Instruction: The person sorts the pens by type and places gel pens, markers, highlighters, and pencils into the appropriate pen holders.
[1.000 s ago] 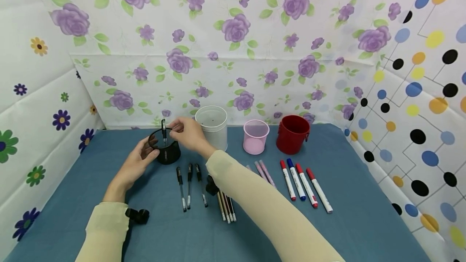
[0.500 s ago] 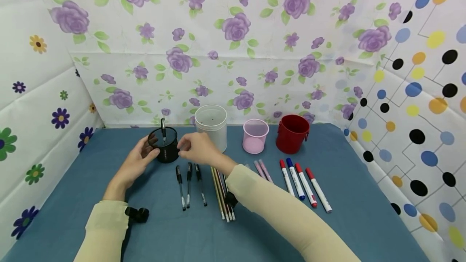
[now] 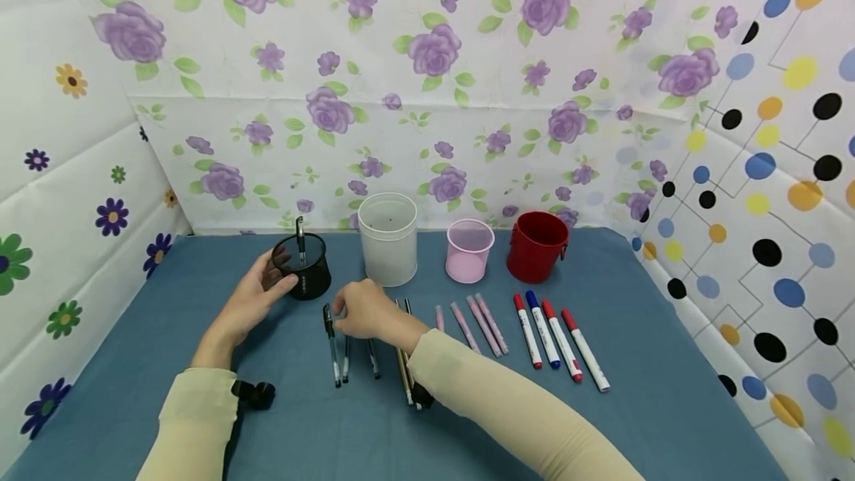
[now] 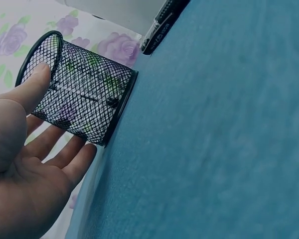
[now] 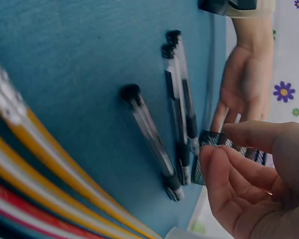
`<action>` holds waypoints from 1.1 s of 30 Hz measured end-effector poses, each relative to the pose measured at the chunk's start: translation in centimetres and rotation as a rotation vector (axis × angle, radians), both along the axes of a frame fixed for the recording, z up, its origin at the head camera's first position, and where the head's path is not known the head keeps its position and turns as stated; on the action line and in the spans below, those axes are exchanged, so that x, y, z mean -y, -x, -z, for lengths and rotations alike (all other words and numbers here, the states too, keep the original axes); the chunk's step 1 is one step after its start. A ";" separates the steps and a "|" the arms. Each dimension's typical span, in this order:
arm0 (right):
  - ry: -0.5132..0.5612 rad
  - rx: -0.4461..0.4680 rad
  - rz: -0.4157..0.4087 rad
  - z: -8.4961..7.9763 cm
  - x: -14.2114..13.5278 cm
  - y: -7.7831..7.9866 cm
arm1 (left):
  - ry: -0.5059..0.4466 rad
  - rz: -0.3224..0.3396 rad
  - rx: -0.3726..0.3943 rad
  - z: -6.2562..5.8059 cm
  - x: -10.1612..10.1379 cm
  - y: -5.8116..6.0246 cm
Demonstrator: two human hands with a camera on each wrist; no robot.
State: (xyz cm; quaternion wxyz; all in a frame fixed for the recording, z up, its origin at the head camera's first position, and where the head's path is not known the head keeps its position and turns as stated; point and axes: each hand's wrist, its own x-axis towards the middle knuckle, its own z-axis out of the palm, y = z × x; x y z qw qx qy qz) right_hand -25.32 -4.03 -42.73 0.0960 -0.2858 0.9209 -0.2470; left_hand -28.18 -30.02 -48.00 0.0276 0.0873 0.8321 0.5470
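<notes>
My left hand (image 3: 249, 301) steadies a black mesh pen holder (image 3: 312, 284), thumb on its near side and fingers round the other. One black-capped gel pen (image 3: 300, 245) stands upright inside it. My right hand (image 3: 374, 314) is over three gel pens (image 3: 333, 351) lying side by side on the blue cloth, hiding the caps of two. In the right wrist view its fingers are loosely bent with nothing between them, above the gel pens (image 5: 177, 104). The left wrist view shows my thumb against the mesh holder (image 4: 84, 89).
White (image 3: 390, 254), pink (image 3: 467, 262) and red (image 3: 536, 247) containers stand in a row at the back. Before them lie pencils (image 3: 404, 377), partly under my right wrist, pink pens (image 3: 490, 329) and red- and blue-capped markers (image 3: 561, 340). Patterned cloth walls surround the table.
My right hand has left the gel pen standing in the holder and moved down and right to above the pens on the cloth. My left hand has stayed at the holder.
</notes>
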 end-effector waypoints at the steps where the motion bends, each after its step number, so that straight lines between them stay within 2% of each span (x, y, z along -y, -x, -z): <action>1: -0.006 -0.003 0.002 0.2 0.2 -0.1 | 0.000 0.000 0.001 0.0 0.0 0.0; 7: -0.059 -0.052 0.014 0.9 1.3 -0.6 | 0.012 0.001 -0.010 0.1 -0.1 -0.1; 17: -0.185 -0.085 0.071 1.6 2.8 -1.1 | 0.033 -0.010 -0.015 0.2 -0.2 -0.2; 29: -0.255 -0.071 0.127 2.0 4.0 -0.5 | 0.038 -0.018 -0.005 0.1 -0.1 -0.3; 33: -0.246 -0.057 0.137 2.1 4.0 -0.4 | 0.043 -0.018 -0.011 0.0 -0.1 -0.2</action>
